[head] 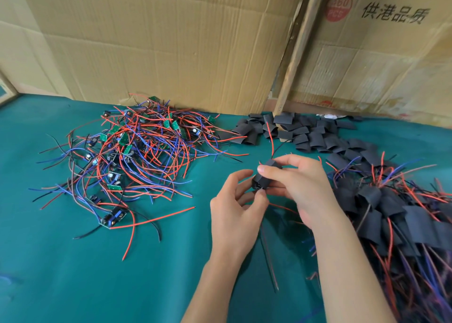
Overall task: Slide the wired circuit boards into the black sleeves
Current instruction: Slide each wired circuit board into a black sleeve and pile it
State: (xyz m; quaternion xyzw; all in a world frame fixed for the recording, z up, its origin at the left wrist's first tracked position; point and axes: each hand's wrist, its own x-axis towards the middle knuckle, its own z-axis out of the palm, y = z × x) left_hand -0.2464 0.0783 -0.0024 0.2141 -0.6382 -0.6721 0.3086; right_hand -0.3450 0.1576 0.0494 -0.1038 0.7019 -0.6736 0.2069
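Black sleeve sits pinched between our right hand and left hand above the teal mat, red wire poking out. Behind, a cardboard box reads "360 PCS" and "供港品质".

Both forearms are bare, with no sleeves in view. The left hand and right hand wear no gloves, rings or watch.

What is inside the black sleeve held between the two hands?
The black sleeve hides its inside. A red wire sticks out of its far end, suggesting a board within, but fingers and sleeve cover it.
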